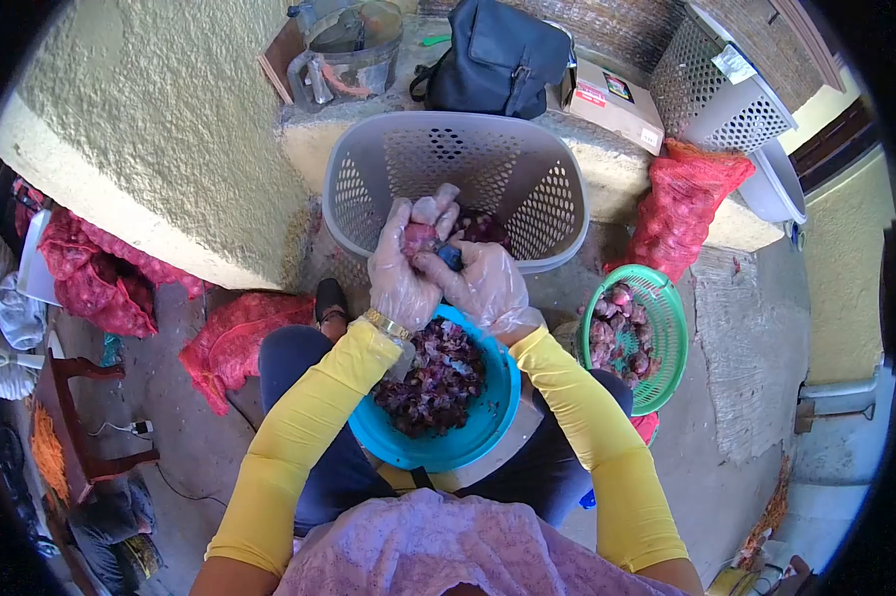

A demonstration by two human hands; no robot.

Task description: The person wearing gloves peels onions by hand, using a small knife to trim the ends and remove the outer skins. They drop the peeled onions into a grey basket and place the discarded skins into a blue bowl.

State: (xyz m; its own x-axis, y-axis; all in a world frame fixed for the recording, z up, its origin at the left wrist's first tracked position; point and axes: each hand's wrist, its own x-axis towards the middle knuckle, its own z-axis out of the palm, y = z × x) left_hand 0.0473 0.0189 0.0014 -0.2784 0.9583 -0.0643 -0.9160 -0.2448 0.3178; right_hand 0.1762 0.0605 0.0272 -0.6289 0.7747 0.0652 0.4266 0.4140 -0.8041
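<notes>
My left hand (401,263), in a clear plastic glove, is closed around a red onion (419,238). Close beside it, my right hand (489,283), gloved the same way, grips a small dark blue object (450,256) against the onion; its shape is mostly hidden by the fingers. Both hands are over the near rim of a grey perforated basket (339,199), where some red onions (485,228) lie at the bottom. Below my wrists, between my legs, a blue basin (497,412) holds a heap of dark purple onion skins (433,377).
To the right stands a green basket (677,338) of onions. Red mesh sacks lie at the right (688,204), left (234,343) and far left (95,268). On the ledge behind sit a black backpack (507,60), a cardboard box (615,104) and a clear bucket (358,50).
</notes>
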